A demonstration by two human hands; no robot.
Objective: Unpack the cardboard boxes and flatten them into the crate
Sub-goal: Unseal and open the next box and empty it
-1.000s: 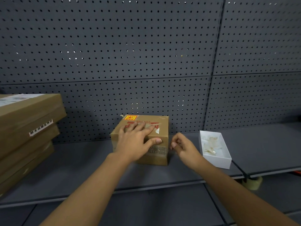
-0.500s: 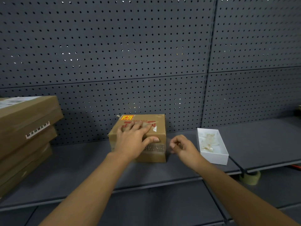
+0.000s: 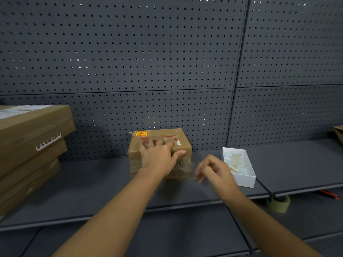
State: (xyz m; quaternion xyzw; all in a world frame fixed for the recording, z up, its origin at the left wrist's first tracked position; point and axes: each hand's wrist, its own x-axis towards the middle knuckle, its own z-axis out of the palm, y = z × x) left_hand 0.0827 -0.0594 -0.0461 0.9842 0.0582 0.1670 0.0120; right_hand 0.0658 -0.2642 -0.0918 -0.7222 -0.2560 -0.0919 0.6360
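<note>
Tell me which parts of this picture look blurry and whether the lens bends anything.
Head view: the right hand and the clear tape it peels from the small box are smeared by motion; the left hand is softer than the sharp pegboard; the wide lens bows the pegboard seams; lighting is dim.

A dark grey metal shelf (image 3: 96, 184) carries a small taped cardboard box (image 3: 182, 143) near its back. Left of the box sits a stack of flat cardboard cartons (image 3: 27, 145); right of it, an open white box (image 3: 243, 179).
</note>
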